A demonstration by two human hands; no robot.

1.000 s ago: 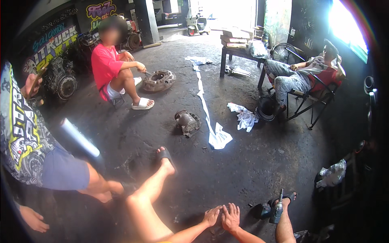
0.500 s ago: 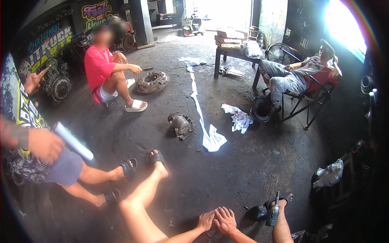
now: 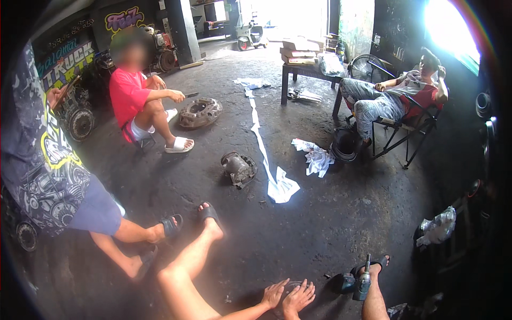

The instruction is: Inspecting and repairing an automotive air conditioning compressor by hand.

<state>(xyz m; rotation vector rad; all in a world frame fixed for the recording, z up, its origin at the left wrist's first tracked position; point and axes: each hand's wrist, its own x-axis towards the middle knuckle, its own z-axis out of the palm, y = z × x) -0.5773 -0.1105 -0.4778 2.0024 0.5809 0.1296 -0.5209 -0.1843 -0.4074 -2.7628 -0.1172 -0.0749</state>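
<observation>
My left hand (image 3: 274, 294) and my right hand (image 3: 299, 299) are low in the middle, between my legs. Their fingers are stretched out and neither hand grips anything. A dark rounded thing (image 3: 292, 286) shows between and just beyond them; its kind is hard to make out, and my hands seem to rest at its edges. To the right, a cordless power tool (image 3: 362, 286) stands with its metal shaft pointing up, beside my sandalled right foot. A grimy cylindrical metal machine part (image 3: 239, 169) lies farther ahead on the floor.
A long white cloth strip (image 3: 259, 136) runs across the dark floor, with crumpled white rags (image 3: 316, 158) beside it. A person in pink (image 3: 130, 93) sits by a round metal housing (image 3: 200, 112). Someone stands close at left (image 3: 53, 165); another reclines in a folding chair (image 3: 405, 120).
My hands have parted a little, showing more of the dark rounded thing between them. The person at left has shifted, their near arm has dropped from view, and the white roll is now mostly hidden.
</observation>
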